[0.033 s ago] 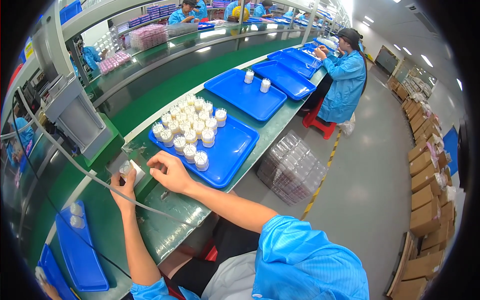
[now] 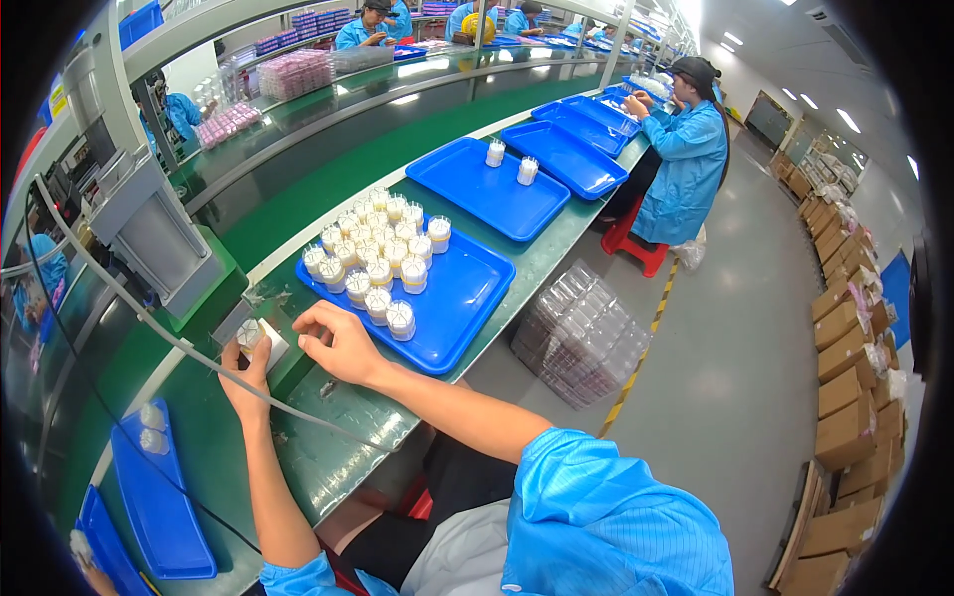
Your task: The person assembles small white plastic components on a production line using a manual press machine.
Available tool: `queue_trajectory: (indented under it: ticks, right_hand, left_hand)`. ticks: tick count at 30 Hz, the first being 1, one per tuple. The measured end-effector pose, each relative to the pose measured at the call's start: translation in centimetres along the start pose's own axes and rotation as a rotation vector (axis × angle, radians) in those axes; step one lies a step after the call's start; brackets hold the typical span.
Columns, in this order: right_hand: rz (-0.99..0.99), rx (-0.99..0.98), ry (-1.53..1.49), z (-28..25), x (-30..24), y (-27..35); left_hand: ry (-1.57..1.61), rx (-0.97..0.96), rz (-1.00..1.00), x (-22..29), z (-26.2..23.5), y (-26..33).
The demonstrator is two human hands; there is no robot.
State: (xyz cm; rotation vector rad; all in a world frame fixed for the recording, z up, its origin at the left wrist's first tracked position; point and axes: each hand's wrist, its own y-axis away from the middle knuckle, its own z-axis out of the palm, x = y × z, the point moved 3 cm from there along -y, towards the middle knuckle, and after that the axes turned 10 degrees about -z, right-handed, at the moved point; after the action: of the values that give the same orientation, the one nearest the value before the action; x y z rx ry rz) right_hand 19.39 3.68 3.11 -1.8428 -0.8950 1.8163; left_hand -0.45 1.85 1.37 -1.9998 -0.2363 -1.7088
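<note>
My left hand (image 2: 245, 375) is closed around a small white cylindrical part (image 2: 250, 334) with a slotted, clear-looking top. The part stands at a white block (image 2: 275, 348) under the press, and my thumb and fingers sit on either side of it. To its right, my right hand (image 2: 341, 343) hovers by the block with fingers loosely curled and thumb apart. Nothing shows in it, though the palm side is hidden. Beyond that hand, a blue tray (image 2: 462, 298) carries several similar white parts (image 2: 383, 238), grouped toward its far left side.
A grey press (image 2: 159, 233) on a green base rises at the left, with a pale hose (image 2: 129, 303) arching over my left wrist. Further blue trays (image 2: 487, 189) line the bench; another (image 2: 164, 497) lies lower left. A co-worker (image 2: 681, 149) sits beyond. Clear plastic packs (image 2: 581, 333) stand on the floor.
</note>
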Motion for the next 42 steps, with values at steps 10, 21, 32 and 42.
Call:
queue_trajectory:
  ticks: [10, 21, 32, 42]
  right_hand:
    - [0.029, -0.047, 0.004, 0.9, 0.0, 0.1]
    - [0.054, -0.053, -0.002, -0.2, 0.5, 0.1]
    - [0.062, -0.065, -0.019, -0.2, 0.5, -0.1]
    - [0.019, -0.032, -0.012, 0.0, 1.0, -0.1]
  left_hand:
    - [-0.114, 0.0, -0.027, -0.2, -1.4, 0.0]
    - [-0.063, 0.02, -0.014, 0.1, -0.1, 0.0]
    - [-0.067, 0.01, -0.018, 1.2, 0.0, 0.4]
    - [-0.094, 0.007, -0.003, 1.9, -0.1, 0.4]
